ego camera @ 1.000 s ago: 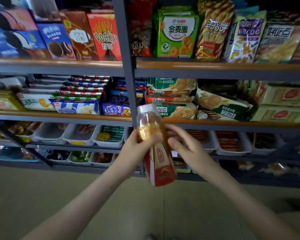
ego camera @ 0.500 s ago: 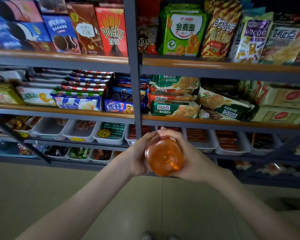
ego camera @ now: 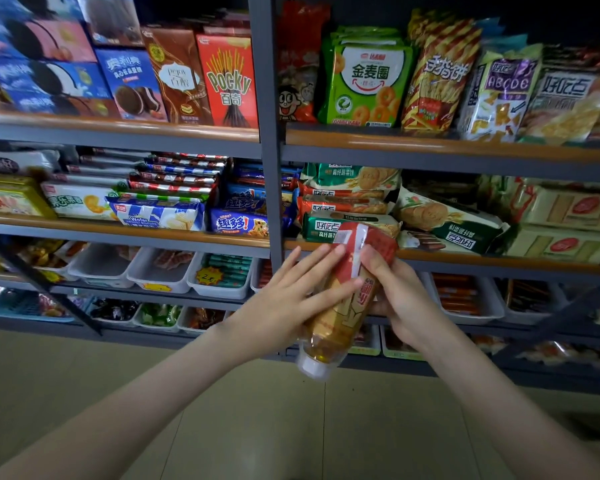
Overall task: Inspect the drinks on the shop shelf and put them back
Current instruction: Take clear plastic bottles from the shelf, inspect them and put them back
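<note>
Your right hand [ego camera: 400, 303] clamped round a cap-down amber bottle [ego camera: 329, 336], red label [ego camera: 378, 242] blurred, your left hand [ego camera: 284, 306] flat against it, Pocky box [ego camera: 227, 81] above, open floor [ego camera: 326, 427] below.

Grey post [ego camera: 262, 98], amber bottle [ego camera: 333, 336] with red-and-white label [ego camera: 378, 244] and white cap [ego camera: 312, 367] right of the post, red Pocky box [ego camera: 227, 81] left of the post, green bag [ego camera: 368, 77] and red-and-yellow striped bag [ego camera: 437, 74] right of it.

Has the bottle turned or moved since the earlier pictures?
Yes. The bottle has flipped over: its white cap, earlier at the top beside the grey shelf post, now points down toward the floor, right of that post.
</note>
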A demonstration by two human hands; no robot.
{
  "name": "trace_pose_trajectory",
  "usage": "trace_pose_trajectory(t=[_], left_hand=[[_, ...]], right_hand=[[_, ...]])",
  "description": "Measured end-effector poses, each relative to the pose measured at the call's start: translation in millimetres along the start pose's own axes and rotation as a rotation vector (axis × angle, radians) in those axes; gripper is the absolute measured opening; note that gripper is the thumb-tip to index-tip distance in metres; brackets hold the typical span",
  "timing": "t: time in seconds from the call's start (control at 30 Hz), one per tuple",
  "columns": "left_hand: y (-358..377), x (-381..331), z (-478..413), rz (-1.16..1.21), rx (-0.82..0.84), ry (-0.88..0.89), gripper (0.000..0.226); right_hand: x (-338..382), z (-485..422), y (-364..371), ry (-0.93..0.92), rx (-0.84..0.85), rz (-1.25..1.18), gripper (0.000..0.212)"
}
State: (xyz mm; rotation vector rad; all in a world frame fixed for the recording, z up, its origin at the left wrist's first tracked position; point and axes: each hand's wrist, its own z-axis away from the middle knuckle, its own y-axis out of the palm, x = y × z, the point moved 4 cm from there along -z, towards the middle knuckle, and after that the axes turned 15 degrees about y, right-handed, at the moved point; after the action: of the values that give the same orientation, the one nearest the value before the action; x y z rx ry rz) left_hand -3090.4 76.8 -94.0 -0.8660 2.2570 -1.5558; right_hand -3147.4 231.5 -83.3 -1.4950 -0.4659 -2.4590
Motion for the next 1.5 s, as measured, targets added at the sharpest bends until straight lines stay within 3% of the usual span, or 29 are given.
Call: trace_pose_trajectory(t=[0.17,0.33,0.43,0.5,0.57,0.67,0.77,0.8,0.87,0.93,1.0,1.07,1.1,1.17,1.27,1.37,1.43,1.5], left_hand=[[-5,12,-11,-0.233,0.128,0.262,0.09],[-4,20,-22,-0.121,0.018,0.327,0.074],[-3,17,-26,0.024,-0.138,0.229,0.076],[-3,13,-29,0.114,-0.214,0.086,0.078],[-4,12,-32,0.193,-0.252,-0.099,0.076],[-8,17,-37,0.26,-0.24,-0.343,0.083],[-10,15,-46,0.146,-0.12,-0.472,0.095],[-10,13,-50,0.081,-0.081,-0.494,0.098],[-13,8,-55,-0.025,-0.062,-0.523,0.1],[-15,9,-54,0.0,-0.047,-0.529,0.099],[-18,17,-51,0.361,-0.054,-0.526,0.078],[-19,17,-49,1.098,-0.019,-0.651,0.051],[-18,12,-49,1.382,0.006,-0.707,0.047],[-17,6,-56,1.536,0.025,-0.723,0.045],[-16,13,-66,1.395,-0.078,-0.779,0.049],[-23,24,-77,0.983,-0.074,-0.776,0.054],[-29,26,-87,0.814,-0.067,-0.775,0.069],[-36,26,-99,0.696,-0.115,-0.754,0.068]], right_hand=[[-8,-7,-3,0.154,0.035,-0.044,0.073],[-12,-4,-8,0.22,0.151,0.046,0.043],[-9,-1,-16,0.13,0.145,0.209,0.038],[-4,1,-24,-0.015,0.034,0.422,0.028],[5,8,-31,-0.175,-0.082,0.539,0.031],[12,25,-36,-0.267,0.091,0.334,0.043],[9,29,-29,-0.214,0.262,0.233,0.079],[8,25,-27,-0.198,0.207,0.205,0.083],[8,18,-27,-0.217,0.027,0.092,0.07],[9,14,-29,-0.242,-0.007,-0.023,0.064],[8,12,-34,-0.228,0.057,-0.136,0.078],[10,12,-35,-0.207,0.142,-0.216,0.094],[12,11,-35,-0.203,0.167,-0.22,0.094],[18,10,-31,-0.209,0.156,-0.207,0.082],[32,10,-32,-0.253,0.089,-0.086,0.071],[46,10,-34,-0.302,0.053,0.163,0.074],[54,8,-35,-0.321,0.046,0.203,0.071],[66,9,-37,-0.365,0.039,0.216,0.072]])
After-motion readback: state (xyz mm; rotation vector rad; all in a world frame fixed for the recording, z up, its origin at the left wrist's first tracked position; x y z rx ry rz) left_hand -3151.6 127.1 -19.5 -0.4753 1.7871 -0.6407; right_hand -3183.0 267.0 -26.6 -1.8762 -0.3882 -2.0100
